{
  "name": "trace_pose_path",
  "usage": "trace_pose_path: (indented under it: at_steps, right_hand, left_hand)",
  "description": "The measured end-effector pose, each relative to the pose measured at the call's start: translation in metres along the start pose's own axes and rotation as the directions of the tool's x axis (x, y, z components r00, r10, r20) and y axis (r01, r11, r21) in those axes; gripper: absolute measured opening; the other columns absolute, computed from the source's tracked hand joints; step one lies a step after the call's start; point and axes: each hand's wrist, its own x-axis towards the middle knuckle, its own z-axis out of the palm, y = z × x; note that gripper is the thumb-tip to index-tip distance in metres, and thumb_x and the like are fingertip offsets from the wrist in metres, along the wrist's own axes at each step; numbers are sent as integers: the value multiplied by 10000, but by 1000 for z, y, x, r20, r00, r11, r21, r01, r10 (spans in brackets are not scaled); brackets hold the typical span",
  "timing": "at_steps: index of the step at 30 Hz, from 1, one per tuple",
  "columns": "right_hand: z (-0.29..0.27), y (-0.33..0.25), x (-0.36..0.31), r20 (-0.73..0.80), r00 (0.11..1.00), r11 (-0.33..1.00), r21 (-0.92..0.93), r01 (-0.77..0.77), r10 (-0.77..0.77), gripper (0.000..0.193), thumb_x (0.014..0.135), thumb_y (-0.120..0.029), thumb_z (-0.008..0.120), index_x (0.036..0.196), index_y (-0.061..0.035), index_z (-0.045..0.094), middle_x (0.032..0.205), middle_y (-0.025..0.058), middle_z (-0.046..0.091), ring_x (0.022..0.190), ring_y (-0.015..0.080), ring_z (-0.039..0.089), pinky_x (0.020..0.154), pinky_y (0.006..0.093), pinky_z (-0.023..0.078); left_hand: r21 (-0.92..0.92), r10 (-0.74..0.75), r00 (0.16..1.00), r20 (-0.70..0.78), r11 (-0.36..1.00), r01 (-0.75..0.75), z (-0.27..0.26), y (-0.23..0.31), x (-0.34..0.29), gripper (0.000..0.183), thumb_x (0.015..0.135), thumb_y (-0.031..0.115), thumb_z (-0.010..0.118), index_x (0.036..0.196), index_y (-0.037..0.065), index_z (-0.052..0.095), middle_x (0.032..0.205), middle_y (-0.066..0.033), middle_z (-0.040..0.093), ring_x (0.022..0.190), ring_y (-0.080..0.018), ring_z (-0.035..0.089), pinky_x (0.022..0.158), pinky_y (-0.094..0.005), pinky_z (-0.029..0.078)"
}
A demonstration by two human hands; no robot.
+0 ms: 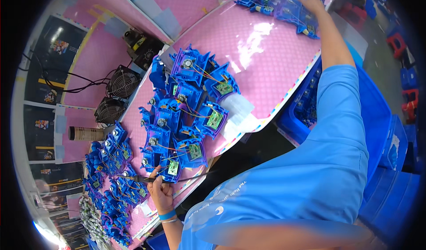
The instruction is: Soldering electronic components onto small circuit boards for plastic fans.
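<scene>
**Blue plastic housings (pixel 167 133) grouped along a pink counter (pixel 284 70)**

Nearest the body, a slim tool (pixel 144 179) is gripped in the closed left hand (pixel 162 192), its tip directed left and a dark cord (pixel 195 177) trailed off to the right. By being held crosswise, the tool is probably kept low over the work, with the cord out of the way. Just beyond the fingers, a green circuit board (pixel 173 167) is seen on the nearest housing of the middle group.

To the left, another group of housings (pixel 117 196) is packed tightly, perhaps to save room. In the middle group, boards are mostly turned toward the counter's near edge and joined by thin wires to the housings; they are presumably left face up so that the joints can be reached. A white sheet (pixel 239 110) is laid beside them.

Behind, two black fans (pixel 123 82) are stood along the far left side, facing the housings, likely for moving air across them. More housings are held in a blue bin (pixel 375 117) to the right, below the counter.

At the far end, the right hand (pixel 312 3) is stretched over a further group of housings (pixel 266 1); whether one is grasped cannot be told, as that area is blurred.
</scene>
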Motion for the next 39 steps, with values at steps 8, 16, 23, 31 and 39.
trace_pose_path:
  at_steps: [8, 16, 23, 31, 39]
  right_hand:
    - [-25, -61, -66, 99, 972, 977, 22, 213, -214, 656, 880, -598, 628, 1284, -84, 670, 1221, 228, 683, 1177, 441, 613, 1047, 498, 450]
    - [-103, -185, -205, 64, 971, 910, 368, 192, -231, 486, 860, -431, 688, 1176, -62, 703, 1072, 277, 663, 1068, 450, 565, 973, 492, 484]
    - [-113, -260, -229, -49, 781, 465, 779, 420, -623, 414, 921, -393, 703, 1207, -96, 667, 979, 146, 687, 932, 286, 616, 880, 410, 501]
    - [-14, -201, 13, -86, 977, 866, 452, 215, -197, 683, 811, -563, 727, 1323, -122, 625, 1109, 194, 714, 1085, 341, 686, 926, 413, 539]
    - [61, -173, 68, 123, 978, 968, 162, -190, 171, 932, 750, -701, 706, 1464, -143, 489, 1463, 235, 520, 1381, 410, 473, 1115, 601, 369]
  left_hand:
    - [-3, 4, 999, -52, 1000, -4, -1, 3, -3, 403, 967, 75, 553, 1354, -35, 538, 592, 105, 315, 418, 1, 221, 359, -208, 146]
    - [6, -1, 996, -90, 1000, 2, 2, 5, -3, 410, 947, 67, 548, 1351, -9, 543, 586, 101, 298, 422, 0, 202, 375, -208, 147]
    - [-4, 23, 995, -96, 1000, -23, 3, 1, -2, 377, 957, 65, 526, 1323, -19, 551, 587, 104, 322, 412, 1, 220, 361, -202, 161]
    - [47, 18, 986, -167, 999, -10, -2, 1, -1, 384, 926, 89, 539, 1296, -6, 581, 577, 104, 329, 407, -5, 221, 363, -205, 168]
    - [858, 258, 964, -63, 508, -80, -24, -3, -15, 321, 871, 268, 587, 1102, 65, 680, 766, -75, 563, 670, -239, 468, 592, -379, 358]
